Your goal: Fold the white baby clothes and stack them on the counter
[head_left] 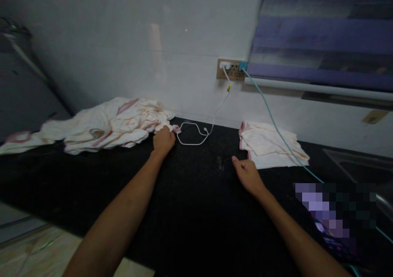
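- Left hand (163,139) — grip clenched on an edge of the crumpled cloth pile (101,125), centre-left of the frame.
- Right hand (247,174) rested loosely curled, grasping nothing, on the black worktop (190,195) just beside the folded cloths (270,148).

I have only the head view: it looks forward and down across the black bench (196,228) toward the white wall (123,43), close enough that both forearms reach in from the bottom edge.
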Available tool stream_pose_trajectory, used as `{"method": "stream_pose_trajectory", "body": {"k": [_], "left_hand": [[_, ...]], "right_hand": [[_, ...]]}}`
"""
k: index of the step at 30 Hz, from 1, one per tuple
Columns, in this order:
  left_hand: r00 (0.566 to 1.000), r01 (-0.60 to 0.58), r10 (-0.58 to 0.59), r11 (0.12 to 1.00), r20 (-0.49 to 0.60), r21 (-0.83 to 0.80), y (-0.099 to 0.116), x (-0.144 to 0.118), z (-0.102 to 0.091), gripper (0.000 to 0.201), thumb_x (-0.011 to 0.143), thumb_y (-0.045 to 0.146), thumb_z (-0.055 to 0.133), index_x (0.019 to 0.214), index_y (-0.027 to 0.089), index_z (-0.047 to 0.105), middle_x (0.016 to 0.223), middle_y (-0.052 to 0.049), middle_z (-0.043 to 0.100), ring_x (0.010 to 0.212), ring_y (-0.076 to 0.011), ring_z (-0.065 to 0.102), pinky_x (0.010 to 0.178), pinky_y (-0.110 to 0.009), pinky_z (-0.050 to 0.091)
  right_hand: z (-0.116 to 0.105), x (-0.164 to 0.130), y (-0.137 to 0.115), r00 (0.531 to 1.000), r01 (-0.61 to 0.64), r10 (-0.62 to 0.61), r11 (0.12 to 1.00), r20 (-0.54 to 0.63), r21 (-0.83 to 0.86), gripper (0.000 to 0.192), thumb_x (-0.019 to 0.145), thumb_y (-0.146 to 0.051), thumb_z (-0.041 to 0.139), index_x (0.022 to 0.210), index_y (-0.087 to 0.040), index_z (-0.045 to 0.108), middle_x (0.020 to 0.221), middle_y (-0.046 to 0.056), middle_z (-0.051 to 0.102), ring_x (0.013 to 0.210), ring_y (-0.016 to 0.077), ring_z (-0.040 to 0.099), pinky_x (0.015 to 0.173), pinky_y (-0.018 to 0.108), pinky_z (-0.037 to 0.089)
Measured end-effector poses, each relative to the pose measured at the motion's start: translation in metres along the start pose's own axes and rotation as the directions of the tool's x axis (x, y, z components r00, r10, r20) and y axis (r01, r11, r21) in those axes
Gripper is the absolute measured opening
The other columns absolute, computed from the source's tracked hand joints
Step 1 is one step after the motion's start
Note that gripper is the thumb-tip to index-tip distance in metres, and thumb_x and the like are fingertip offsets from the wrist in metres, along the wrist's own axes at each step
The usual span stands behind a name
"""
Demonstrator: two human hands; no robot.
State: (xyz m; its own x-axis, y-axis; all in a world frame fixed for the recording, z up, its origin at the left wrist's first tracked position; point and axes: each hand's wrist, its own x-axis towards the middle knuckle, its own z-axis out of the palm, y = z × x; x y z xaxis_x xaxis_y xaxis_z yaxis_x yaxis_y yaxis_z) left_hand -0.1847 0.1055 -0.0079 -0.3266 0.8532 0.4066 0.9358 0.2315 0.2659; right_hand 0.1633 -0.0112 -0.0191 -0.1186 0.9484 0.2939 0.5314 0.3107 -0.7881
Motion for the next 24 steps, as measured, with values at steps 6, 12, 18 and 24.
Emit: {"method": "stream_pose_trajectory", "body": {"k": [6,12,18,24], "left_hand": [[0.951,-0.106,0.059,0.984,-0.305,-0.14,0.017,-0.009,-0.018,0.036,0.106,0.038,0.031,0.109,0.017,0.06,0.114,-0.018,0.067,0.119,-0.0364,0.058,0.103,-0.053,0.041],[0.79,-0.549,0.363,0.778,-0.495,-0.305,0.053,-0.026,-0.042,0.023,0.105,0.034,0.04,0.092,0.022,0.054,0.095,-0.01,0.062,0.098,-0.0248,0.057,0.09,-0.041,0.045],[0.544,-0.822,0.55,0.499,-0.634,-0.274,0.104,-0.071,-0.064,0.016,0.106,0.027,0.041,0.099,0.022,0.054,0.089,-0.005,0.057,0.083,-0.0189,0.054,0.072,-0.034,0.044],[0.393,-0.916,0.637,0.337,-0.663,-0.219,0.141,-0.122,-0.068,0.018,0.104,0.026,0.045,0.088,0.021,0.051,0.076,-0.002,0.054,0.068,-0.0165,0.05,0.06,-0.031,0.039]], "right_hand": [[0.001,-0.009,-0.01,0.984,0.164,-0.137,0.947,0.113,-0.276,0.062,0.105,-0.05,0.039,0.05,-0.022,0.035,0.049,-0.003,0.033,0.048,0.0111,0.031,0.057,0.033,0.015],[0.002,-0.01,-0.013,0.953,0.298,-0.271,0.914,0.132,-0.275,0.039,0.103,-0.038,0.048,0.067,-0.022,0.047,0.065,-0.002,0.052,0.061,0.0134,0.047,0.061,0.029,0.026],[0.007,-0.014,-0.022,0.935,0.354,-0.349,0.927,0.059,-0.123,0.029,0.097,-0.035,0.06,0.121,-0.02,0.055,0.109,0.007,0.065,0.08,0.0162,0.06,0.075,0.032,0.049],[0.019,-0.016,-0.021,0.912,0.41,-0.409,0.911,0.022,-0.043,0.065,0.09,-0.036,0.067,0.148,-0.019,0.042,0.133,0.016,0.058,0.112,0.0266,0.062,0.091,0.041,0.057]]}}
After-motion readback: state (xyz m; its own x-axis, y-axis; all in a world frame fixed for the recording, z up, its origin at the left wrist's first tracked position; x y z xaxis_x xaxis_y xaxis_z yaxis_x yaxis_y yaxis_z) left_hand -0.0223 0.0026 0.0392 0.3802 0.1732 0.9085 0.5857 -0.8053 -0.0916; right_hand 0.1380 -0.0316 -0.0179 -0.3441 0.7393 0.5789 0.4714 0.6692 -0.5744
